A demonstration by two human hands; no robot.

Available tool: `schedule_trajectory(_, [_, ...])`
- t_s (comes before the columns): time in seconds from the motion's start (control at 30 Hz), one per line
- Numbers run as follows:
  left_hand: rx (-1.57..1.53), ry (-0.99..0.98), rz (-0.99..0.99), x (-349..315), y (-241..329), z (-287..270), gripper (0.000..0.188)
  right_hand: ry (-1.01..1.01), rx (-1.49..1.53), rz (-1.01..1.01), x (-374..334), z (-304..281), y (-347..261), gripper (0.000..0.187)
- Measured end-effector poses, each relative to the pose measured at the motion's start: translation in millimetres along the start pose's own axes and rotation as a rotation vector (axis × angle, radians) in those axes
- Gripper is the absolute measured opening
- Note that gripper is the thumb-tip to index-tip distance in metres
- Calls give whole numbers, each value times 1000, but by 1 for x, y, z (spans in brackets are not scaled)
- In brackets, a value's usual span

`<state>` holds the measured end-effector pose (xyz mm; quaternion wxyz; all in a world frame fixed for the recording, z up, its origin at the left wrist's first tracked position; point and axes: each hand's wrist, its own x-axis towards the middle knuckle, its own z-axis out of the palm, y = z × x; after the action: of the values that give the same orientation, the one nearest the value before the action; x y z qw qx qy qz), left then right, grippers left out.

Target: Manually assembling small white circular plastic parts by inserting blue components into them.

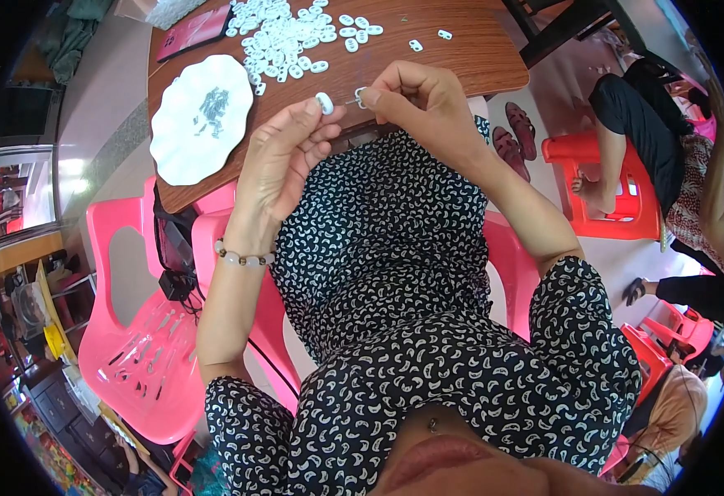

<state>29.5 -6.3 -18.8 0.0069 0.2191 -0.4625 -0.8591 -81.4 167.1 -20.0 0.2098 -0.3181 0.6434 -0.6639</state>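
My left hand [286,149] pinches a white oval plastic piece [325,103] between thumb and fingertips, just past the near edge of the table. Close by on its right, my right hand [420,103] grips a small white piece [361,98] with thumb and forefinger; its exact form is partly covered by the fingers. Beyond both hands lies a heap of white oval pieces [283,37] with dark holes. A few more ovals [352,33] sit apart from the heap. Two small flat white pieces [416,45] rest farther right. Small grey slivers [211,112] lie on a white scalloped plate [182,165] at the left.
The brown wooden table [469,58] has a pink flat box [197,35] at its far left. A pink plastic chair [143,372] with a black bag and cables stands left of me. On the right, a person's foot rests on a red stool [564,153], near a pair of slippers [521,132].
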Motion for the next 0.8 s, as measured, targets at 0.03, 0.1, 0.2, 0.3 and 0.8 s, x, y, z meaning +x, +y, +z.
schedule_trajectory(0.03, [-27, -14, 0, -3, -1, 0, 23, 1, -8, -9, -1, 2, -1, 19])
schedule_trajectory(0.1, [-30, -13, 4, -7, -4, 1, 24, 1, -17, -16, -2, 5, -2, 18])
schedule_trajectory(0.2, [-15, -16, 0, -10, -4, 3, 23, -6, -16, -39, -2, 7, -2, 18])
schedule_trajectory(0.3, [20, -2, 23, -13, -4, 6, 24, -21, 16, -51, -3, 8, -3, 19])
schedule_trajectory(0.8, [67, -13, 139, -11, -20, 2, 22, -226, 409, 137, -11, 24, -11, 20])
